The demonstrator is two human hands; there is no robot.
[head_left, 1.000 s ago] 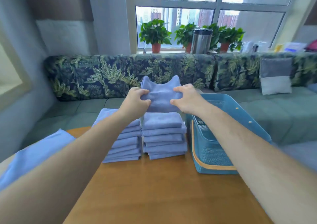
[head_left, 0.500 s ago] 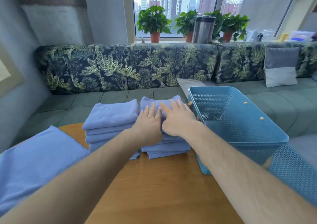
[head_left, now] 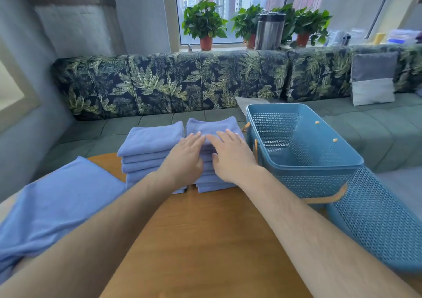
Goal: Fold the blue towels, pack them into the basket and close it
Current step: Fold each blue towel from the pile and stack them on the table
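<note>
A: How far along?
B: Left stack (head_left: pixel 150 138) and right stack (head_left: pixel 212 124) stood folded, left of the basket (head_left: pixel 315 183); left hand (head_left: pixel 186 158) and right hand (head_left: pixel 230 158) pressed flat, fingers straight, on the right one.
A: Remaining?
B: One unfolded towel (head_left: pixel 57 197) near-left, basket empty, lid (head_left: pixel 374 217) off.

Bare table (head_left: pixel 205 240) runs open from 6 o'clock up to the middle, a wide lane between the two forearms. At 12 o'clock two piles block the way: the left stack (head_left: pixel 150 138) and the right stack (head_left: pixel 212 124) of folded towels, with only a narrow slit between them. Both hands, left (head_left: pixel 185 160) and right (head_left: pixel 230 158), lie flat on the right stack's near top. At 2 o'clock the basket (head_left: pixel 319 183) stands just beside that stack, its mouth open upward. At 4 o'clock its lid (head_left: pixel 376 224) slants across the table's right side. At 9 o'clock an unfolded towel (head_left: pixel 57 199) covers the left side.
</note>
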